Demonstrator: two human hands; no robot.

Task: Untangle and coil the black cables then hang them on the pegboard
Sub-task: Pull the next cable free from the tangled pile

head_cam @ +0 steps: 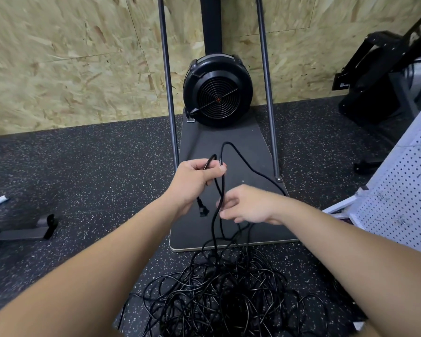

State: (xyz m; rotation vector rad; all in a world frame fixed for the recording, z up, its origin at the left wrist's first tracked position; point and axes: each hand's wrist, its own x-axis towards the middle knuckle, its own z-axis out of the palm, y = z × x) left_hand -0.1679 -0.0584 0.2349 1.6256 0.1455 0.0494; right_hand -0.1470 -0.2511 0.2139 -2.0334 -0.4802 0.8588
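Across the back of the scene stands a chipboard wall (71,69), and below it spreads a dark speckled rubber floor (83,171). Against the wall sits an exercise machine with a round black fan housing (218,91), two slanted metal poles (167,81) and a flat dark base board (229,147) reaching toward the person. At the right edge leans a white pegboard (399,203), with other black gym equipment (379,76) behind it. On the floor just in front of the base board lies the tangled pile of black cables (224,293), a loose heap of many loops. Both bare forearms reach forward and down over this pile. One cable (243,159) rises from the heap up to the hands and arcs in a loop above them. The left hand (195,181) is raised higher, back of the hand up, its fingers curled round the cable with the thumb pressed on top, so that two short loops stick up from the fist; the cable's plug (203,209) hangs just below that wrist. The right hand (248,205) sits lower and nearer the pile, its fingers bent toward the hanging strand, blurred, so I cannot tell whether they pinch it or only touch it
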